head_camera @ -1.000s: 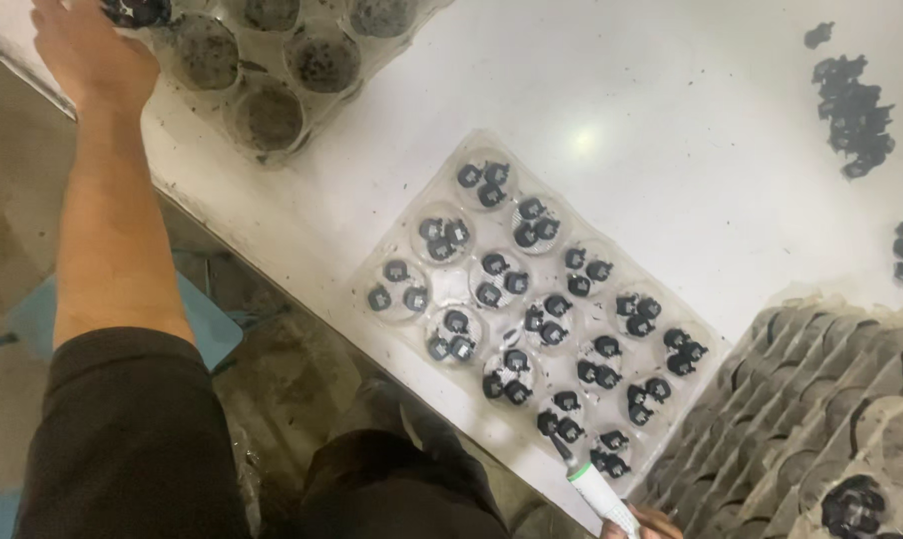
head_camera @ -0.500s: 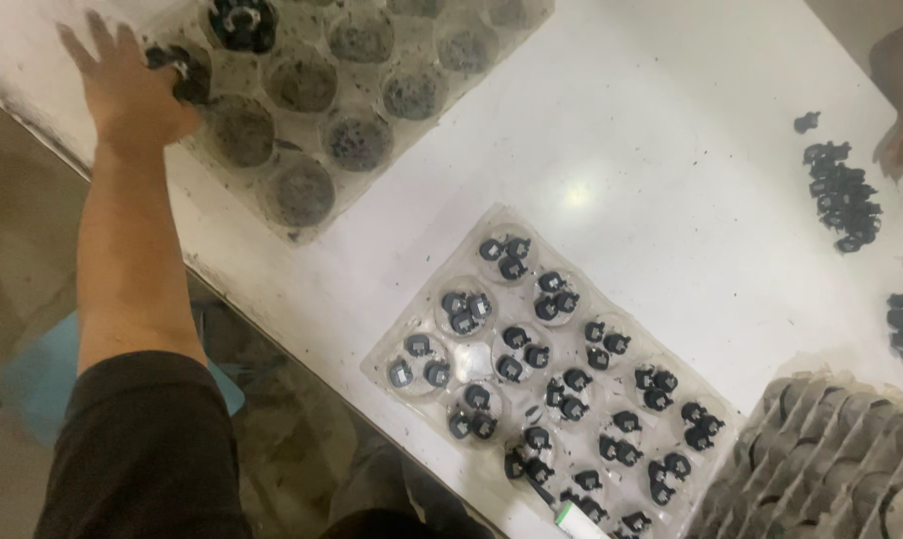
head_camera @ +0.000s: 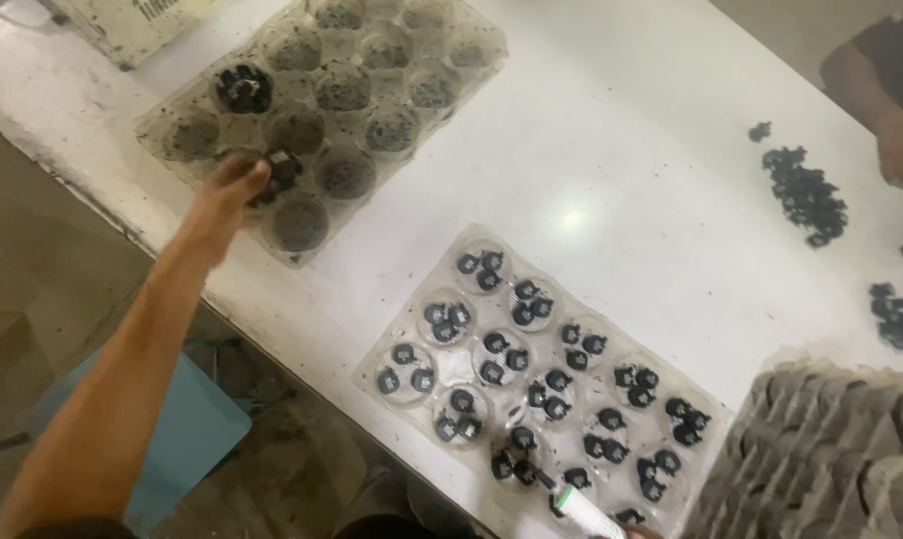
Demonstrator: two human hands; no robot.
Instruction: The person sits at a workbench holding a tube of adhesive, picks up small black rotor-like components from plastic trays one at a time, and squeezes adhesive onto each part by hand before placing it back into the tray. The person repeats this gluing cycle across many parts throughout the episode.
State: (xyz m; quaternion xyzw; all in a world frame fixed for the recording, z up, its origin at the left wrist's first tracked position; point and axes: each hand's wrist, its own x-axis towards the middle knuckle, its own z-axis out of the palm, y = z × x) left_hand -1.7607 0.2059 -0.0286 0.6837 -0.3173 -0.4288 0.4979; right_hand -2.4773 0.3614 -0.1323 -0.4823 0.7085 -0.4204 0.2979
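Pinching a black part over the dirty tray on the tabletop, the left hand is closed; the right hand's state cannot be told.

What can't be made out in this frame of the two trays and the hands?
- Right hand: cut off by the bottom edge of the head view; only a sliver beside the white tube shows, so its grip is unclear.
- Left hand: seen from behind at the dirty tray; its fingers are hidden, so whether it holds the black part is unclear.
- Stack of trays: cut off by the right and bottom edges.
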